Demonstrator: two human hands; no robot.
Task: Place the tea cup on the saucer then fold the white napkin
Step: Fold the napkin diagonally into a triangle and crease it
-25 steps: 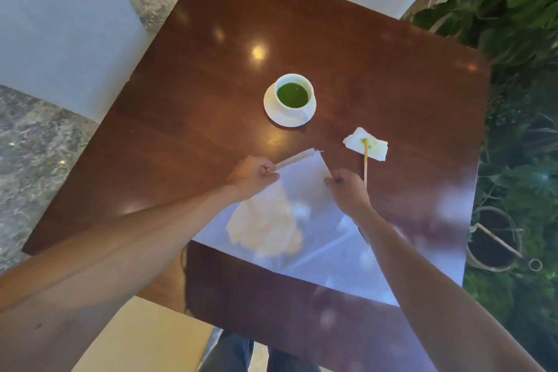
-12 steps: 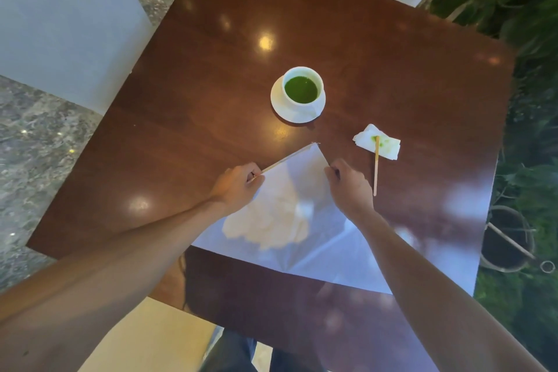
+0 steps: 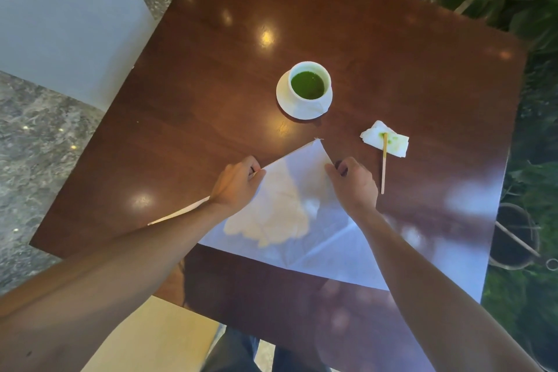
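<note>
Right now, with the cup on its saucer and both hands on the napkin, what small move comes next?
Probably press the fold flat: the tea cup sits on the saucer, and both hands, left and right, pinch the white napkin near its corner.

Both bare forearms reach in from the near edge, the left from about 8 o'clock and the right from about 4 o'clock, converging toward the middle. The left hand (image 3: pixel 237 186) is curled, knuckles up, fingertips pinched together at 1 o'clock. The right hand (image 3: pixel 353 181) lies palm down, fingers bent, thumb tucked toward 11 o'clock.
</note>
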